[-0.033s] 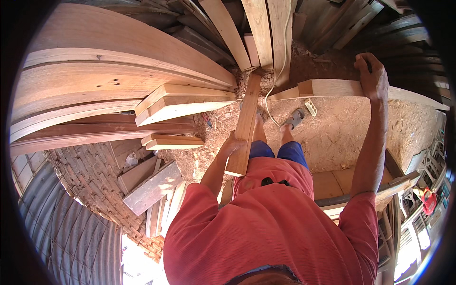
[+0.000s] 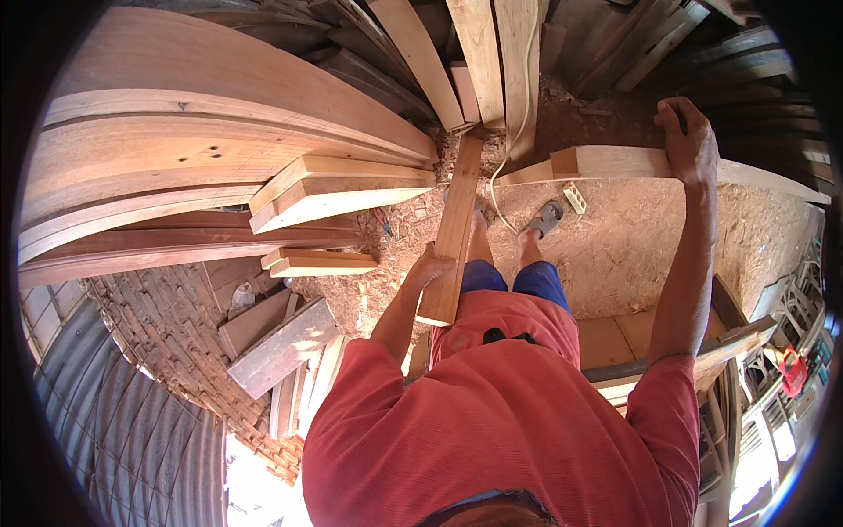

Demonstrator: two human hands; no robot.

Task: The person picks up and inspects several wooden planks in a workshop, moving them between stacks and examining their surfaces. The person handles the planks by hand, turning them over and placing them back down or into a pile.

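Observation:
My left hand (image 2: 430, 265) is closed around the side edge of a narrow reddish-brown wooden board (image 2: 458, 220), close to its near end. The board runs lengthwise away from my waist, its far end by the feet of some upright planks. Raised on the right is my right hand (image 2: 691, 145), fingers curled toward the thumb with a small gap between them; nothing shows in it. Behind that wrist a long pale board (image 2: 615, 163) crosses the view; I cannot tell whether the hand touches it.
Large planks (image 2: 219, 88) fill the left side, with short cut blocks (image 2: 342, 191) beside them. A pale cable (image 2: 497, 189) hangs down near my sandalled foot (image 2: 546, 218). A small light block with holes (image 2: 574, 198) lies close by. Stacked bricks (image 2: 167, 325) stand lower left.

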